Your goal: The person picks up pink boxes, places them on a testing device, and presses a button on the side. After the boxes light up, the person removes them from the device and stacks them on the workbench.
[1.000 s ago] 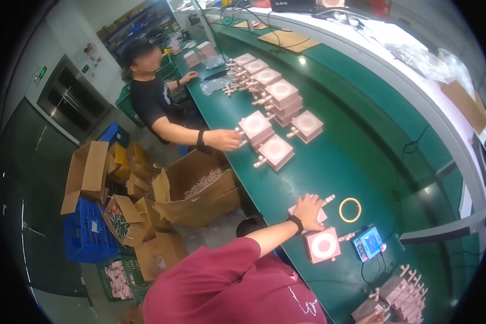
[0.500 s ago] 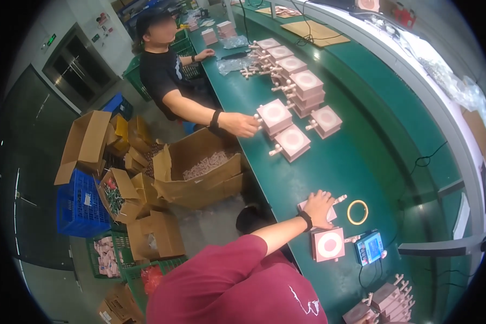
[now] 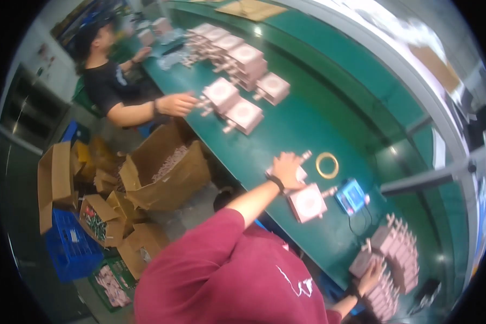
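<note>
My left hand [image 3: 288,168] lies with fingers spread over a pink square box [image 3: 303,175], mostly hidden beneath it. Close by sits another pink box [image 3: 308,203], with a round pale mark on top and a knobbed peg at its side. My right hand [image 3: 370,277] is at the front right, its fingers closed round the edge of a pink box [image 3: 363,263] by the stacked ones. Motion blur softens its fingers. A blue device [image 3: 351,196] with a screen and a yellow ring [image 3: 327,165] lie beyond my left hand.
Rows of stacked pink boxes [image 3: 397,248] stand at the right. Across the green table [image 3: 302,119], a co-worker's hand [image 3: 177,104] touches a peg on a pink box [image 3: 221,93]. Left of the table are an open carton [image 3: 170,178] of pink parts and a blue crate [image 3: 71,245].
The view has shifted, so the table scene sits further left. My right hand has come into sight at the stacked pink boxes. My left hand stays on its box.
</note>
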Demonstrator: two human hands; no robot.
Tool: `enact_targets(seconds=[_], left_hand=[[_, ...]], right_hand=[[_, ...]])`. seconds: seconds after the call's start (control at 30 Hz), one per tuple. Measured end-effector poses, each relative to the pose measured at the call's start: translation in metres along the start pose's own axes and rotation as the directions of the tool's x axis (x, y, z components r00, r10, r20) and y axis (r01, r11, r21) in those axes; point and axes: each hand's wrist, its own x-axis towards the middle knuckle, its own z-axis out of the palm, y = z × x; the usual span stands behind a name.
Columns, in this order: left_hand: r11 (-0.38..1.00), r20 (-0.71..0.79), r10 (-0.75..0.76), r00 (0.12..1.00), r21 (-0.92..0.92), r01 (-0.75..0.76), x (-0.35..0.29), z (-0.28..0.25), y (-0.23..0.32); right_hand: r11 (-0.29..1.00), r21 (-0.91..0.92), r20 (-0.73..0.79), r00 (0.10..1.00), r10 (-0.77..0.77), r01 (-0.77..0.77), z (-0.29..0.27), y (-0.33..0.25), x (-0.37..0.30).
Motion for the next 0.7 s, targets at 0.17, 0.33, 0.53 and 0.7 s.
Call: enact_targets(seconds=[0.17, 0.33, 0.53, 0.7], left_hand=[[0.993, -0.042, -0.071, 0.997, 0.09, 0.075, 0.003, 0.003, -0.009], [0.991, 0.049, -0.089, 0.995, 0.102, 0.084, 0.011, -0.006, 0.004], [0.989, 0.046, -0.071, 0.996, 0.131, 0.065, 0.007, -0.004, 0.011], [0.985, 0.045, -0.084, 0.995, 0.153, 0.076, 0.007, -0.005, 0.016]], right_hand=[[1.0, -0.03, -0.132, 0.991, -0.011, 0.007, 0.025, -0.001, 0.01], [0.971, 0.162, -0.254, 0.944, 0.212, -0.174, 0.041, -0.019, 0.006], [0.99, -0.005, -0.32, 0.938, 0.133, -0.142, 0.044, -0.019, 0.003], [0.985, -0.161, -0.294, 0.956, 0.009, -0.058, 0.041, -0.031, 0.008]])
